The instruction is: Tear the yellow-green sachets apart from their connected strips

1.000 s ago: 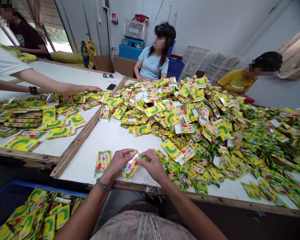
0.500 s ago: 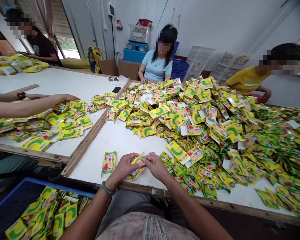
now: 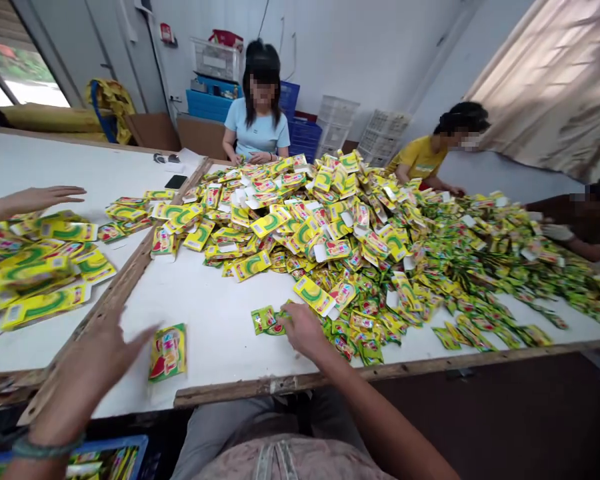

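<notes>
My left hand (image 3: pixel 87 363) is over the wooden divider at the left, smeared by motion, its thumb and fingers spread with nothing visible in them. Just right of it, a yellow printed packet (image 3: pixel 168 352) with a red fruit picture lies by the table's front edge. My right hand (image 3: pixel 305 330) is at the near edge of the heap, its fingertips closed on a small green sachet (image 3: pixel 283 319). Another green sachet (image 3: pixel 263 321) lies flat beside those fingers. Part of the pinched sachet is hidden by the fingers.
A large heap of yellow boxes (image 3: pixel 275 220) mixed with green sachets (image 3: pixel 485 260) covers the table's middle and right. Across the wooden divider (image 3: pixel 130 267), a co-worker's hand (image 3: pixel 45 197) hovers over more boxes. Other people sit at the far side and right. A blue crate (image 3: pixel 140 447) stands below, left.
My hands have parted: the left swung left and opened, the right went to the green sachets. The yellow packet they both held is no longer in them. The view has turned right.
</notes>
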A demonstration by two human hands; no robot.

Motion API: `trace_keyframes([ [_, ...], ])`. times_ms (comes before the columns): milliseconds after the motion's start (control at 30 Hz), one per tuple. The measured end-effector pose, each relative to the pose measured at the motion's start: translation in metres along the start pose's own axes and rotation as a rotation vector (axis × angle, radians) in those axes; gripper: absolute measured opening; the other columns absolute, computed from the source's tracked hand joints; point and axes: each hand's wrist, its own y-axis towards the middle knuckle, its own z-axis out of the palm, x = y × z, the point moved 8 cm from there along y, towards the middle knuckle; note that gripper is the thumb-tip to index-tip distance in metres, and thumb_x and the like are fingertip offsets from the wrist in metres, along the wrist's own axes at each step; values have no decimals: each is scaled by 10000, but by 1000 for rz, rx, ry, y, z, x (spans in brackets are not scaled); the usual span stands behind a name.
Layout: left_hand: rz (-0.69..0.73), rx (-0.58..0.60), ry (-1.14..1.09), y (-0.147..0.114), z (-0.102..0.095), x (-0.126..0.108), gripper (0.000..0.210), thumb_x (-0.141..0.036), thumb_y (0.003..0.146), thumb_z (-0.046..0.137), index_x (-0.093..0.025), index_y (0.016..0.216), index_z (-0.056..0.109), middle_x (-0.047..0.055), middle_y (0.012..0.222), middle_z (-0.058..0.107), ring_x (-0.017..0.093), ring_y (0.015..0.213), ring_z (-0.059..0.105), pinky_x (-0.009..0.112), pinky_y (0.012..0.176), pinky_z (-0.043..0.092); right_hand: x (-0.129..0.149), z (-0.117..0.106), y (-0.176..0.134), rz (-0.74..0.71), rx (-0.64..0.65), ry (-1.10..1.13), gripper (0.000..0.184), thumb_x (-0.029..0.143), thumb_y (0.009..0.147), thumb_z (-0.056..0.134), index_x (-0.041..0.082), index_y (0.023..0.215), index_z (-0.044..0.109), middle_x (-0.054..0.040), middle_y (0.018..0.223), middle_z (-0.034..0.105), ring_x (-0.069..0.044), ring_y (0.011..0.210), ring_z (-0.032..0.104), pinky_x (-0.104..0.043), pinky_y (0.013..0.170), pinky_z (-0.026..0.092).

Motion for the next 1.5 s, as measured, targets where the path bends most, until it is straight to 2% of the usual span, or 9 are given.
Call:
trace_keyframes([
  [100, 55, 173, 83, -20, 53, -39, 788, -604, 745, 463, -85, 1329, 361, 224, 1040, 629, 356, 903, 623, 435, 719, 467, 18, 16, 11, -97, 74, -96, 299, 303, 881, 458, 201, 1112, 617, -67, 1073, 659, -200, 999, 580, -259, 884, 409],
  [200, 127, 176, 51, -24, 72, -83, 701, -531, 786, 428, -104, 1336, 356, 205, 1096, 613, 337, 952, 603, 400, 736, 450, 23, 9, 48, -104, 40, -274, 355, 233, 909, 360, 182, 1203, 552, -76, 1161, 614, -194, 1035, 557, -267, 903, 393],
  [500, 206, 94, 26, -16, 54, -118, 589, -426, 834, 384, -111, 1332, 378, 188, 1128, 570, 311, 947, 592, 405, 772, 451, -1, 6, 141, -106, 84, -449, 524, 77, 751, 456, 189, 1262, 489, -133, 1357, 450, -287, 1210, 403, -443, 954, 283],
  [667, 630, 157, 127, -26, 62, -136, 695, -27, 692, 466, -234, 1353, 404, 115, 1468, 263, 307, 1314, 286, 419, 1009, 322, 9, 29, 134, -169, 159, -442, 326, 91, 791, 419, 149, 1021, 642, -144, 1011, 658, -260, 1014, 540, -413, 933, 253],
  [733, 771, 230, 161, -30, 68, -143, 729, -41, 662, 542, -294, 1335, 423, 68, 1501, 208, 343, 1356, 158, 470, 1030, 278, 16, 35, 123, -210, 177, -428, 307, 146, 818, 433, 184, 1044, 637, -111, 1008, 664, -245, 1007, 542, -379, 908, 279],
  [833, 859, 310, 169, -29, 73, -151, 681, -177, 640, 683, -286, 1281, 479, 94, 1385, 396, 345, 1269, 299, 454, 982, 323, 23, 37, 102, -254, 148, -281, 261, 274, 865, 447, 236, 1032, 644, -55, 1000, 669, -203, 974, 552, -296, 835, 339],
  [1067, 709, 249, 134, -22, 73, -145, 636, -601, 519, 722, -142, 933, 574, 143, 976, 565, 308, 933, 504, 357, 762, 399, -13, 7, 65, 30, -199, 290, 323, 448, 868, 431, 199, 835, 634, -8, 734, 622, -142, 657, 541, -238, 627, 393],
  [1233, 534, 397, -21, -31, 94, -136, 738, -635, 527, 688, -184, 1070, 475, 57, 849, 611, 254, 782, 577, 283, 603, 353, -32, 41, 50, 228, 26, 770, 302, 432, 712, 605, 182, 880, 584, 26, 660, 547, -110, 511, 493, -228, 503, 406],
  [1500, 409, 373, -80, -49, 100, -149, 537, -522, 538, 720, -180, 892, 506, 72, 873, 622, 239, 772, 572, 269, 566, 310, -27, 43, 36, 129, -57, 609, 321, 347, 738, 559, 193, 1011, 625, 37, 602, 527, -119, 563, 479, -224, 545, 370],
])
